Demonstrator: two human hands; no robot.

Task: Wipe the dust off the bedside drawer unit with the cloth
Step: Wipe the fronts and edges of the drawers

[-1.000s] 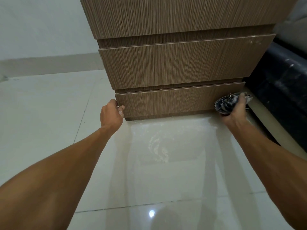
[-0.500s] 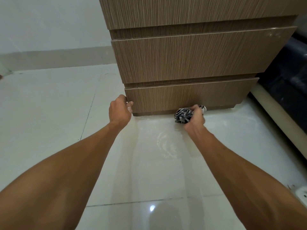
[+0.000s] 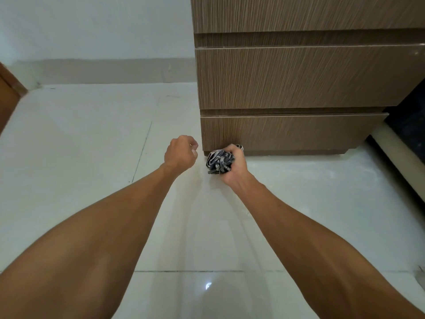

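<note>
The brown wood-grain bedside drawer unit point(image 3: 299, 77) stands on the floor at the upper right, with three drawer fronts showing. My right hand point(image 3: 236, 168) grips a crumpled dark blue and white cloth point(image 3: 218, 161) at the bottom left corner of the lowest drawer front, down by the plinth. My left hand point(image 3: 180, 151) is a loose fist just left of that corner, a small gap away from the unit and holding nothing.
Glossy white floor tiles point(image 3: 92, 139) spread to the left and toward me. A pale wall with a grey skirting point(image 3: 103, 70) runs behind. A dark bed base point(image 3: 409, 125) sits right of the unit. A brown door edge point(image 3: 7, 97) shows far left.
My right hand has swept the cloth leftward along the lowest drawer front, from its right end to its left corner. My left hand has come off the unit's corner.
</note>
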